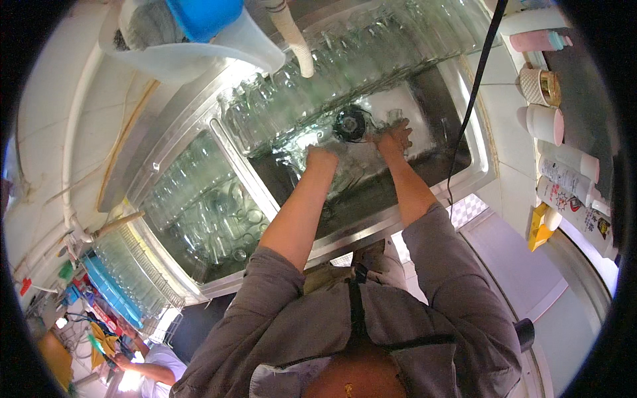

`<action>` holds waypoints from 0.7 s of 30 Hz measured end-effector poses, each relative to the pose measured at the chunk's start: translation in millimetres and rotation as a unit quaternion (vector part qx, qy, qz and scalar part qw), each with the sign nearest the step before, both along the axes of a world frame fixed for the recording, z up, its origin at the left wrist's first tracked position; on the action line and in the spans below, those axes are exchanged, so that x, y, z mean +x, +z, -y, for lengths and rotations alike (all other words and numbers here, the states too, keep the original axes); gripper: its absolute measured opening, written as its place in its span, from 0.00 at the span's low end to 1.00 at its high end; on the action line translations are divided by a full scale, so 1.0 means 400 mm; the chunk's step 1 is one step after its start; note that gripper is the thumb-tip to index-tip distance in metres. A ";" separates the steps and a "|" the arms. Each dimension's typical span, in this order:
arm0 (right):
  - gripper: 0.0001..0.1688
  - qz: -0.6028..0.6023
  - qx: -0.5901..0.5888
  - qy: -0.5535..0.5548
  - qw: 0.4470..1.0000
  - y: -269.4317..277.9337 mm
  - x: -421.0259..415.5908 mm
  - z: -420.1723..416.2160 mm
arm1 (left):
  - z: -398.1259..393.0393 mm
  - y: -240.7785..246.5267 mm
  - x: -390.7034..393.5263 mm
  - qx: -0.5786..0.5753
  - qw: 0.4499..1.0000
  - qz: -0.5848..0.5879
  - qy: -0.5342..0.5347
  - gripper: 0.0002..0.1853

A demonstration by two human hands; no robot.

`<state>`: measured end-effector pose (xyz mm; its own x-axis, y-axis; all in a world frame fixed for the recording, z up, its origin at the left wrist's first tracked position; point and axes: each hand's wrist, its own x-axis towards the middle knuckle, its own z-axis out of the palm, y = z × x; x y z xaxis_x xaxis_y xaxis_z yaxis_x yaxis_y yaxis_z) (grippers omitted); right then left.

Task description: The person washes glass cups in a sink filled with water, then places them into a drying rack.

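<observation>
Both my forearms reach into the right basin of a steel sink (348, 248), which holds water. My left hand (322, 158) is partly under the surface, and glare and ripples hide its fingers. Beside the round dark drain (352, 123) is my right hand (394, 138), its fingers partly spread. A small clear glass piece (395, 116) shows just beyond those fingers; whether they grip it, I cannot tell. Several clear glass bottles or jars (278, 109) stand in packed rows along the basin's far side. Ripples blur some clear glass shapes (348, 174) between my arms.
The left basin holds more glassware (219, 219). A ribbed hose (298, 54) and a translucent tub (199, 59) overhang the back. A black cable (473, 99) crosses on the right, near a ledge of bottles (572, 164). A wire rack (149, 268) and another person (154, 368) are at lower left.
</observation>
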<state>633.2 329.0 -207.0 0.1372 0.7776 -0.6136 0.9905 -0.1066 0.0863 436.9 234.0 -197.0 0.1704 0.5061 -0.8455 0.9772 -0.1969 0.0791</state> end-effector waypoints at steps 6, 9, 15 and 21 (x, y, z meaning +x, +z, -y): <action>0.48 -0.048 0.042 0.042 0.997 0.023 0.064 0.003 | 0.001 -0.077 -0.065 -0.019 0.999 0.025 -0.040 0.09; 0.49 -0.056 -0.015 0.036 0.998 0.074 0.045 -0.015 | 0.059 -0.198 -0.054 -0.011 0.996 0.033 -0.078 0.08; 0.55 -0.002 -0.040 0.038 0.998 -0.004 0.057 -0.019 | 0.062 -0.113 0.041 0.053 0.976 -0.020 0.209 0.19; 0.54 0.038 -0.083 0.034 0.995 0.031 0.036 -0.040 | 0.013 0.084 0.172 0.424 0.713 0.080 0.553 0.33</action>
